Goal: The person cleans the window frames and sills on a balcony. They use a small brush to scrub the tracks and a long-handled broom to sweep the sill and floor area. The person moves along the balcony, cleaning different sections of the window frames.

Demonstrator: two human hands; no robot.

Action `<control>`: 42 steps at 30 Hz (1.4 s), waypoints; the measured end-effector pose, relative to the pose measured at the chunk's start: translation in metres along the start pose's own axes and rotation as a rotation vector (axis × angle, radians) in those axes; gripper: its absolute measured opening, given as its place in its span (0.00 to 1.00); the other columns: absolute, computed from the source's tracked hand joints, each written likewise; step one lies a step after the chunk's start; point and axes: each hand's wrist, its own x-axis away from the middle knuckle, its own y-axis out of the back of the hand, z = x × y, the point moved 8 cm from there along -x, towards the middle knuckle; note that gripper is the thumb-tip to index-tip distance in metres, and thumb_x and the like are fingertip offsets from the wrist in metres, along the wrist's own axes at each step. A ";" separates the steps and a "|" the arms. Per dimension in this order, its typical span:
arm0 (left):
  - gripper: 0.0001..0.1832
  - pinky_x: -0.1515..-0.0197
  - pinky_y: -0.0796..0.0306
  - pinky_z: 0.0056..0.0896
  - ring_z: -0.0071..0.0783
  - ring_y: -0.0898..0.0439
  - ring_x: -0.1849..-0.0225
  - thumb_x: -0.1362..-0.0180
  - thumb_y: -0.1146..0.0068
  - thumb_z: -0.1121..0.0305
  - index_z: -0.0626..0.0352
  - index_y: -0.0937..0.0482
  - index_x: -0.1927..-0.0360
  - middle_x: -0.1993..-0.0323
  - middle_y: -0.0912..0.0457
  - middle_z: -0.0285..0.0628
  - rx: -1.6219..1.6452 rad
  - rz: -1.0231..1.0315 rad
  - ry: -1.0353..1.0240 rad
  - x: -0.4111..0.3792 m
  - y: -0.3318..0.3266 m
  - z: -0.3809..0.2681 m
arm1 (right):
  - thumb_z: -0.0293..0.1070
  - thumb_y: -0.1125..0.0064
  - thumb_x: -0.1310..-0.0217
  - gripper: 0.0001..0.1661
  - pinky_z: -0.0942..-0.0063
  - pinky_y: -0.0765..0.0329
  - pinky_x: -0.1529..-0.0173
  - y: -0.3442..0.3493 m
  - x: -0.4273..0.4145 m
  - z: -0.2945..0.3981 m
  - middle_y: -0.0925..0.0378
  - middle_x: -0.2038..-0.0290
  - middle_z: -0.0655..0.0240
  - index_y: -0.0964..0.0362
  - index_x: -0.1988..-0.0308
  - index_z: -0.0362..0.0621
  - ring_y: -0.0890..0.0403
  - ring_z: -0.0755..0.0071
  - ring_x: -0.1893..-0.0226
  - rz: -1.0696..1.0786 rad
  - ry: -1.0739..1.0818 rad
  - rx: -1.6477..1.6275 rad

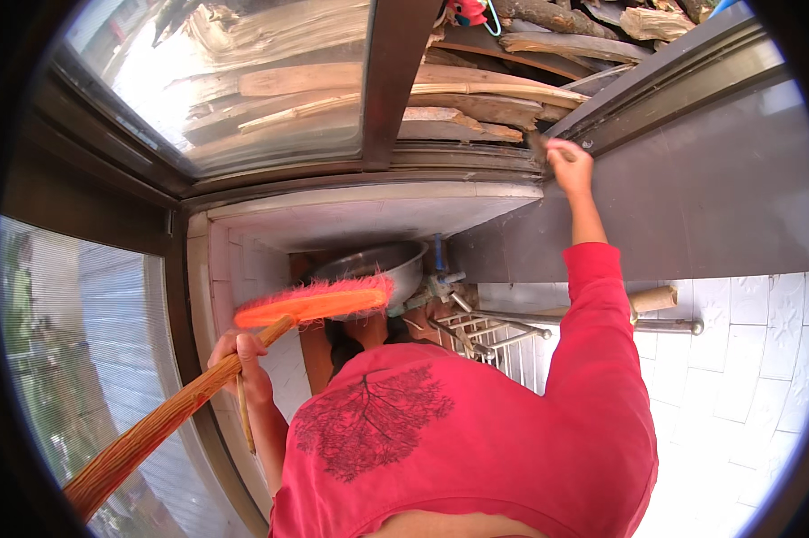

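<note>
My left hand point(246, 366) is closed around the wood-patterned handle point(169, 403) of a broom, just below its orange head point(317, 306) with pink-red bristles. A thin stick point(245, 413) also hangs from that hand. To the upper right, my right hand point(569, 161) grips a small, blurred brush-like tool point(539, 151); its kind is unclear. The tool's tip is at the right end of the sliding window's track point(465, 158), beside the dark frame. Split firewood point(471, 124) lies stacked just beyond that track.
A large metal basin point(404, 269) stands low below the sill, near pipes with a valve point(438, 289). A metal rack point(492, 336) and a rail point(666, 326) are at the lower right. Glass panes and a screened window point(95, 336) enclose the left side.
</note>
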 end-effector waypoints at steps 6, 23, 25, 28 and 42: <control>0.19 0.75 0.42 0.23 0.20 0.34 0.81 0.40 0.49 0.60 0.59 0.32 0.84 0.86 0.30 0.34 -0.035 -0.036 0.026 0.007 0.008 -0.005 | 0.23 0.43 0.50 0.04 0.77 0.24 0.70 0.008 -0.008 0.015 0.21 0.77 0.64 0.22 0.71 0.37 0.20 0.76 0.76 -0.058 -0.280 -0.117; 0.20 0.76 0.41 0.23 0.20 0.33 0.81 0.42 0.47 0.60 0.59 0.32 0.84 0.87 0.30 0.34 -0.048 -0.053 0.033 0.015 0.010 -0.004 | 0.36 0.42 0.43 0.15 0.81 0.23 0.72 -0.026 0.029 0.028 0.20 0.72 0.62 0.24 0.67 0.32 0.19 0.73 0.76 0.079 -0.295 -0.361; 0.19 0.76 0.41 0.23 0.20 0.34 0.81 0.42 0.47 0.60 0.59 0.32 0.84 0.87 0.30 0.34 -0.036 -0.044 0.037 0.012 0.009 -0.002 | 0.35 0.45 0.41 0.14 0.80 0.21 0.68 -0.051 0.037 0.039 0.20 0.65 0.58 0.25 0.65 0.31 0.18 0.70 0.73 0.190 -0.336 -0.489; 0.19 0.76 0.42 0.23 0.20 0.34 0.81 0.42 0.47 0.60 0.59 0.32 0.85 0.87 0.30 0.34 -0.030 -0.044 0.031 0.008 0.008 -0.004 | 0.33 0.45 0.40 0.14 0.79 0.22 0.66 -0.085 0.033 0.034 0.20 0.66 0.62 0.24 0.62 0.31 0.19 0.72 0.71 0.276 -0.211 -0.493; 0.20 0.77 0.42 0.24 0.20 0.34 0.82 0.42 0.47 0.60 0.60 0.33 0.86 0.87 0.30 0.34 -0.056 -0.040 0.017 0.009 -0.002 -0.005 | 0.34 0.38 0.46 0.11 0.80 0.25 0.69 -0.046 0.015 0.011 0.20 0.73 0.68 0.21 0.68 0.36 0.21 0.80 0.75 0.349 -0.203 -0.229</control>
